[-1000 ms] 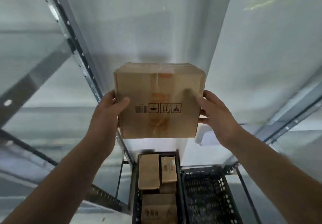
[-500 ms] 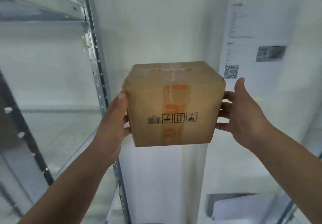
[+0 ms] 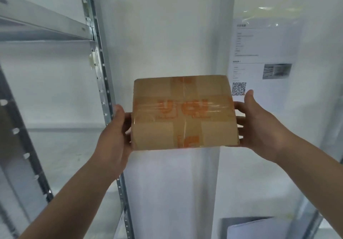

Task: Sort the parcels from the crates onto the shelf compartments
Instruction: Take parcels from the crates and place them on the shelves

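Note:
A brown cardboard parcel (image 3: 183,112) with clear tape and orange print hangs in the air in front of a white pillar. My left hand (image 3: 115,133) presses its left side and my right hand (image 3: 259,125) presses its right side, so both hold it between them. Its taped face is turned toward me. The metal shelf (image 3: 46,25) stands at the left, with a perforated upright (image 3: 100,75) just left of the parcel. The crates are out of view.
A white notice sheet with a QR code (image 3: 239,88) hangs on the wall behind the parcel's right side. A grey holder with white papers (image 3: 250,227) sits low at the right. A dark diagonal shelf brace (image 3: 22,142) crosses the left edge.
The view has lifted away from the crates to the shelf and wall. The parcel has tipped, so the taped face shows instead of the side with the barcode and handling marks.

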